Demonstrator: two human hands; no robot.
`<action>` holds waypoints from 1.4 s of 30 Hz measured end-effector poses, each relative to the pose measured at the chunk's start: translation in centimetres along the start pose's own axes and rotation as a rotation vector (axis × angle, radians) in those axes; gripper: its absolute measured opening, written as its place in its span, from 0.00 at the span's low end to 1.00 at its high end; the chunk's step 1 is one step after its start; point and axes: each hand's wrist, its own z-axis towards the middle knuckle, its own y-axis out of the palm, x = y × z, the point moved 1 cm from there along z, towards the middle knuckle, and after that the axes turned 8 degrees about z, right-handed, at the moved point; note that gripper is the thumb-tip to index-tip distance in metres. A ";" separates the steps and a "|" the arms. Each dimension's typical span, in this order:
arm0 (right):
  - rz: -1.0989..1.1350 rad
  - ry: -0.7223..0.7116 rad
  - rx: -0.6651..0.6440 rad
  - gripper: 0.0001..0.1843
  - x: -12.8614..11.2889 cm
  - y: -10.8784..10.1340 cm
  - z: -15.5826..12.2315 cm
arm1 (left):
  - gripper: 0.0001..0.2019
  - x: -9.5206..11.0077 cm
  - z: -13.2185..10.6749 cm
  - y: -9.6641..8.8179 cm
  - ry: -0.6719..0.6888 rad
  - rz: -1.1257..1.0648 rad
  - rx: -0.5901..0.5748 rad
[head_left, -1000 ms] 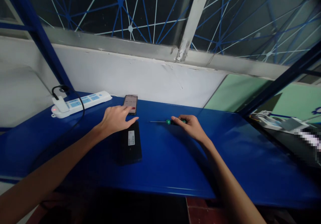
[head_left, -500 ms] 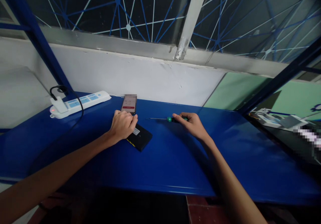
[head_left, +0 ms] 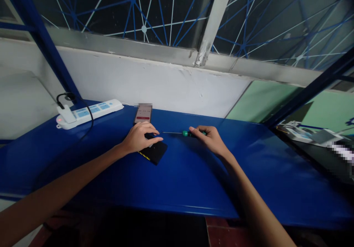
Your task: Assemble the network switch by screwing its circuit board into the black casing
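My left hand lies on a flat black device that rests at an angle on the blue table; the fingers curl over its far edge and hold it. My right hand grips the green handle of a thin screwdriver, which lies on the table with its shaft pointing left toward the black device. A phone with a lit screen lies just beyond my left hand.
A white power strip with a plugged-in black cable sits at the table's back left, by a white wall. A dark bench with papers stands at the right. A blue post rises at the back left.
My left hand left the phone, came down on the black device and turned it from upright to a slant. The right hand stayed on the screwdriver.
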 end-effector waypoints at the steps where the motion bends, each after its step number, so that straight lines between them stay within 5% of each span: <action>1: -0.005 -0.006 -0.008 0.26 0.0 0.1 0.0 | 0.11 -0.1 0.0 0.1 0.011 -0.007 0.010; 42: -0.132 -0.076 -0.013 0.27 0.1 1.0 -0.1 | 0.07 -0.4 -0.4 0.2 0.090 0.062 0.015</action>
